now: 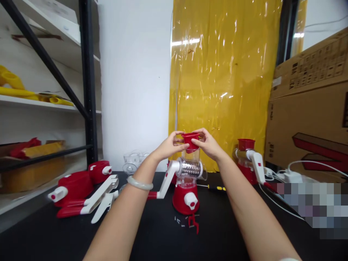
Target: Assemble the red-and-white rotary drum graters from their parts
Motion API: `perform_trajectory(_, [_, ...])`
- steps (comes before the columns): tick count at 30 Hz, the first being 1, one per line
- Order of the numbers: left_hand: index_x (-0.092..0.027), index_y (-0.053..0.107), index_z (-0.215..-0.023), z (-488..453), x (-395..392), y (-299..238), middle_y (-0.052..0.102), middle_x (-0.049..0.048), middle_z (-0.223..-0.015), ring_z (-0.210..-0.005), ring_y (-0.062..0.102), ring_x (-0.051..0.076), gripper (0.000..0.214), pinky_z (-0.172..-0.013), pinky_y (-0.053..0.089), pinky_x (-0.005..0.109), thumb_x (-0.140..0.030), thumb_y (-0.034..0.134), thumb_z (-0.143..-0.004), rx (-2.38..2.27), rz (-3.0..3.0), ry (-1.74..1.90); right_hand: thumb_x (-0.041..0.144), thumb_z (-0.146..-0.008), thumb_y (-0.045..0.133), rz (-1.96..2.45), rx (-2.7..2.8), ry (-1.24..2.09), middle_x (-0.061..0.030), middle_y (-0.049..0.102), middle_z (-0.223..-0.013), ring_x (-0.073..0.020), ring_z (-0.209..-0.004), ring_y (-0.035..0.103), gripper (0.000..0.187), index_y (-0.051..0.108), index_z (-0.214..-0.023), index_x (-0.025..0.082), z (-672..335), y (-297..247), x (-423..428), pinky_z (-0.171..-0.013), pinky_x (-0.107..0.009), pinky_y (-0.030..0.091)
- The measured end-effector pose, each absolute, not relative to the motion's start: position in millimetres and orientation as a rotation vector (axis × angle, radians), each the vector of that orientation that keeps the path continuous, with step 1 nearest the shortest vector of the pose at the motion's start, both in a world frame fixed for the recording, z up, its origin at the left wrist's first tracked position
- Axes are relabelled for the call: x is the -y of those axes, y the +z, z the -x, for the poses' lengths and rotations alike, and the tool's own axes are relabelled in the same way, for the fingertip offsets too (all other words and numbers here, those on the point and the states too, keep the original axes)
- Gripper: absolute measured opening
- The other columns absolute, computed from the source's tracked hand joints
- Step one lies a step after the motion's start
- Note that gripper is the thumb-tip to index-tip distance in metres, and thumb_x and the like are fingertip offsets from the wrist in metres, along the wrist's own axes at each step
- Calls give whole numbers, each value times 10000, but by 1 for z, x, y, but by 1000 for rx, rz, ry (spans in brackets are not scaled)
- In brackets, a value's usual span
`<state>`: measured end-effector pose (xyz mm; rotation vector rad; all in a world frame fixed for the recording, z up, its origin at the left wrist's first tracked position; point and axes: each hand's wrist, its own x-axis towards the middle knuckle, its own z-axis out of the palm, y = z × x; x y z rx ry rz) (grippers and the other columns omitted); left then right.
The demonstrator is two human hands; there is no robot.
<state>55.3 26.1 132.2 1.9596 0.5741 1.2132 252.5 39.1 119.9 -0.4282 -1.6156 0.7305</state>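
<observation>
A plain white wall [136,83] rises straight behind the hands, lit evenly and bare. To its right, also beyond the hands, hangs a yellow plastic sheet [223,72], creased and glossy, catching the reflection of a long ceiling light. Left of the hands stands a shelving rack with a black metal frame [88,90] and white shelves [35,103], one crossed by a diagonal brace. Right of the hands, large brown cardboard boxes [310,119] are stacked against a dark upright post [284,32]. Below the hands spreads the black surface [152,235], matte and dark.
</observation>
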Motion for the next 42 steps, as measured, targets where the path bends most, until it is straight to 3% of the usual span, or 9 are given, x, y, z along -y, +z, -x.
perform_trajectory(16, [-197, 423, -1294, -60, -29, 129, 649, 143, -1023, -925, 672, 242, 739, -839, 546, 466, -298, 807, -671, -597, -2087, 1237, 419, -640, 803, 433, 1641, 666, -46, 644, -1022, -194, -913, 638, 471, 523, -978, 248, -259, 117, -44, -843, -427, 535])
perform_trajectory(24, [-194, 381, -1337, -63, -23, 132, 663, 127, -1028, -979, 662, 233, 689, -881, 535, 436, -275, 738, -753, -587, -2114, 1296, 453, -659, 782, 420, 1590, 668, -48, 641, -1056, -201, -946, 634, 461, 536, -992, 251, -255, 119, -43, -885, -451, 521])
perform_trajectory(29, [-196, 380, -1318, -66, -23, 136, 616, 147, -1124, -960, 660, 220, 709, -863, 541, 413, -318, 754, -728, -638, -2119, 1530, 472, -731, 720, 387, 1576, 549, -64, 625, -1128, -213, -1071, 597, 446, 535, -1082, 269, -249, 128, -37, -992, -452, 459])
perform_trajectory(35, [-226, 329, -1366, -63, -21, 140, 578, 140, -1160, -1066, 596, 267, 854, -835, 543, 386, -335, 798, -661, -763, -2149, 2184, 466, -761, 700, 425, 1542, 506, -106, 529, -1278, -247, -1131, 572, 627, 413, -1296, 310, -239, 138, -18, -982, -479, 480])
perform_trajectory(42, [-218, 426, -1335, -72, -3, 139, 515, 119, -1186, -1135, 529, 270, 709, -1000, 448, 437, -260, 756, -709, -817, -2425, 2390, 451, -783, 681, 354, 1595, 587, -127, 456, -1381, -270, -1161, 570, 769, 255, -1407, 311, -220, 138, 0, -987, -498, 485])
